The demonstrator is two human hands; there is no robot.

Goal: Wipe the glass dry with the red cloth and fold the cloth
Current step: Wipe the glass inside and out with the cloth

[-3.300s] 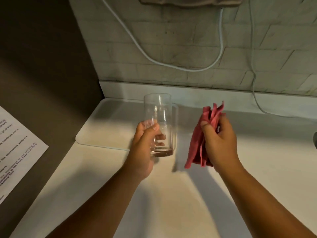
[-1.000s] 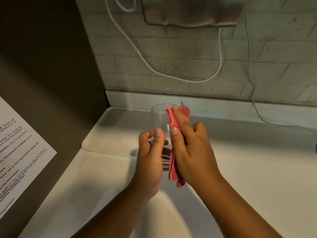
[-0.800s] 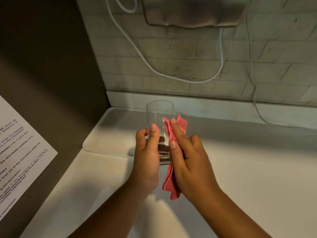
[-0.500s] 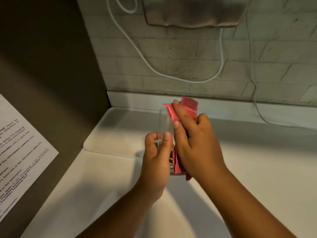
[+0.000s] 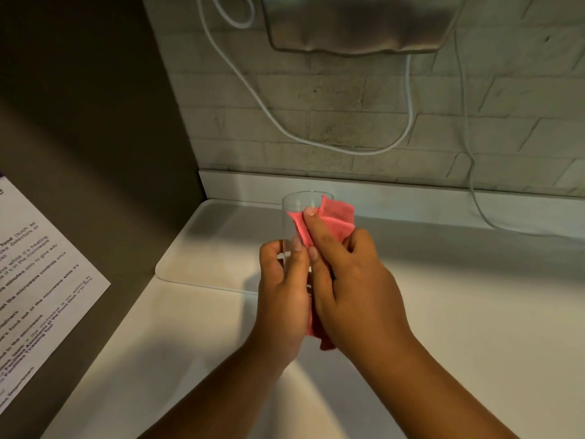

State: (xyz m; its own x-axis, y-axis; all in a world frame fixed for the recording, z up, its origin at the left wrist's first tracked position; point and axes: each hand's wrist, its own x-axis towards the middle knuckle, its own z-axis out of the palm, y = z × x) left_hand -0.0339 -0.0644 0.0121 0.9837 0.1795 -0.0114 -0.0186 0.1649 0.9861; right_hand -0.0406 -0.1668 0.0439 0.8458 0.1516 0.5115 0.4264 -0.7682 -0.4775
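Note:
A clear drinking glass (image 5: pixel 292 205) is held upright above the white counter, and my left hand (image 5: pixel 281 299) grips its lower half from the left. The red cloth (image 5: pixel 337 217) is bunched against the glass's right side, pressed there by my right hand (image 5: pixel 351 286) with the fingers stretched up toward the rim. A tail of the cloth hangs out below my right palm. The glass's base is hidden behind both hands.
A white tray (image 5: pixel 202 248) lies on the counter (image 5: pixel 474 312) in the back left corner. White cables (image 5: pixel 316 145) hang down the brick wall under a metal unit (image 5: pixel 357 23). A printed notice (image 5: pixel 34 280) is fixed to the dark panel on the left.
My right hand brought the cloth onto the glass and has been rubbing it up and down the side. Since half a second ago the cloth has slid slightly lower against the rim.

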